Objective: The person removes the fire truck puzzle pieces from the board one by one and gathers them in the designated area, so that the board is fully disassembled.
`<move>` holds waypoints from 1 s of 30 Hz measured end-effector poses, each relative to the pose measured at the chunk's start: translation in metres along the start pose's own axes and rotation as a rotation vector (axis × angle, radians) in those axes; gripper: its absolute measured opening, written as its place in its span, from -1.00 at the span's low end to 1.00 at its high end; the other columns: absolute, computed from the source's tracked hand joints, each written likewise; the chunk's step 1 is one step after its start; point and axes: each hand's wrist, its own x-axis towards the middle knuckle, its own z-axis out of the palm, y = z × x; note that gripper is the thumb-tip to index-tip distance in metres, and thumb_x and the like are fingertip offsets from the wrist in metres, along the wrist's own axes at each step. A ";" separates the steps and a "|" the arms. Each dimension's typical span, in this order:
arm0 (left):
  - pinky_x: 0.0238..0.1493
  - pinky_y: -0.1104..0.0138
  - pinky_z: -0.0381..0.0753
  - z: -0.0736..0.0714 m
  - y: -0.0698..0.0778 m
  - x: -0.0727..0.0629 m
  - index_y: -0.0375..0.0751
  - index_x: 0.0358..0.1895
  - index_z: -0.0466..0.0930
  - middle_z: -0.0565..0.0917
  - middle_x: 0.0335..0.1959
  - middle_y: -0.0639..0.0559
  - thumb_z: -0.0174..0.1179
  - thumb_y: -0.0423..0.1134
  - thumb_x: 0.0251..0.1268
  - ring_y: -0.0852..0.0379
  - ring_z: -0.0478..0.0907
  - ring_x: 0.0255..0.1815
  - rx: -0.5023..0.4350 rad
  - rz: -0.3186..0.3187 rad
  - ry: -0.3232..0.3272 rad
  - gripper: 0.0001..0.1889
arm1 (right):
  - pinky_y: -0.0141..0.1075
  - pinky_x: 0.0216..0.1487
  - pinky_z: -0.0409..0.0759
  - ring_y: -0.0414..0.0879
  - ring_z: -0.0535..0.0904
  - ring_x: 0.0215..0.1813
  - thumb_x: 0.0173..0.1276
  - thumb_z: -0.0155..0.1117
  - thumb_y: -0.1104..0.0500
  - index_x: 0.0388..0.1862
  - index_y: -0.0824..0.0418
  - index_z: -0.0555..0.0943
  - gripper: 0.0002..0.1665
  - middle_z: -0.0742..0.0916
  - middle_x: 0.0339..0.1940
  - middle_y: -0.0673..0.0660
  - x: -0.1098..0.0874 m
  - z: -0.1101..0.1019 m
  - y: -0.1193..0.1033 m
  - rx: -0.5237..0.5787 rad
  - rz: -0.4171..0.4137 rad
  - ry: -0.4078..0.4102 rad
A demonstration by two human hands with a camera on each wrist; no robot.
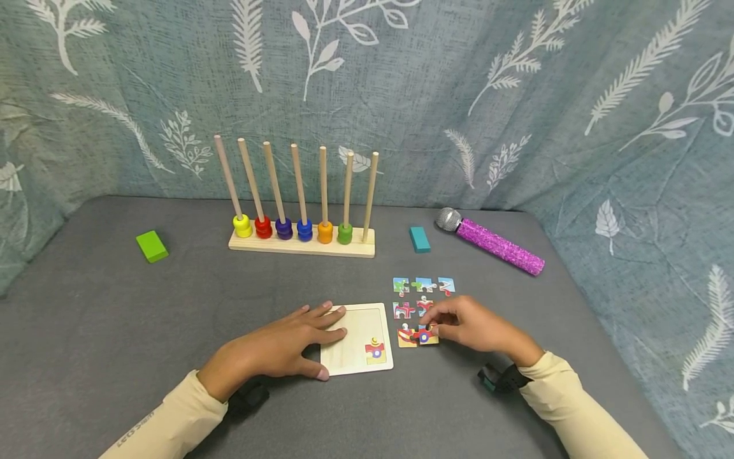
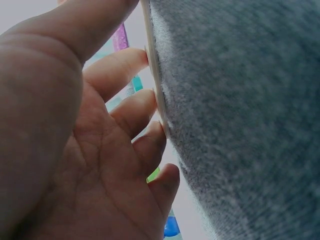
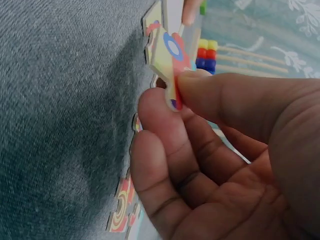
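Note:
My left hand (image 1: pixel 278 347) rests spread over the left side of a square wooden puzzle board (image 1: pixel 350 324). In the left wrist view its fingertips (image 2: pixel 145 102) touch the board's edge. A jigsaw piece with a blue-ringed wheel (image 1: pixel 375 352) lies in the board's lower right corner. To the right of the board, my right hand (image 1: pixel 482 326) pinches a red and yellow jigsaw piece (image 3: pixel 170 55) between thumb and fingers, tilted in the right wrist view. Several other jigsaw pieces (image 1: pixel 402 310) lie in loose rows beside and beyond this hand, some partly hidden by its fingers.
A wooden peg stand (image 1: pixel 301 247) with coloured rings stands at the back. Behind the pieces are a teal block (image 1: pixel 420 240) and a glittery purple microphone (image 1: pixel 499 245). A green block (image 1: pixel 151 246) lies far left. A patterned curtain (image 1: pixel 401 95) hangs behind the table.

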 end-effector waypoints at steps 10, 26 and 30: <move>0.39 -0.19 -0.05 0.001 0.001 0.000 -0.26 0.36 0.41 0.15 0.50 -0.20 0.36 0.03 0.14 -0.24 -0.06 0.52 -0.005 0.006 0.007 -0.25 | -0.38 -0.27 0.55 -0.29 0.52 -0.32 0.27 0.27 0.42 -0.16 0.28 0.73 -0.79 0.73 -0.28 -0.04 -0.002 -0.001 0.005 -0.062 0.025 -0.031; 0.40 -0.18 -0.04 0.000 0.000 -0.002 -0.26 0.36 0.41 0.15 0.50 -0.19 0.37 0.02 0.14 -0.24 -0.07 0.52 -0.015 -0.013 0.009 -0.25 | -0.38 -0.33 0.51 -0.31 0.46 -0.36 0.25 0.30 0.41 -0.16 0.25 0.73 -0.79 0.72 -0.24 0.01 0.001 -0.002 0.002 -0.172 0.004 0.022; 0.41 -0.14 -0.05 0.000 0.001 -0.003 -0.24 0.37 0.41 0.14 0.51 -0.16 0.37 0.01 0.15 -0.21 -0.08 0.53 -0.016 -0.017 0.004 -0.27 | -0.37 -0.32 0.53 -0.30 0.52 -0.35 0.24 0.33 0.40 -0.15 0.27 0.72 -0.80 0.74 -0.24 0.01 -0.001 -0.002 0.002 -0.170 0.024 0.047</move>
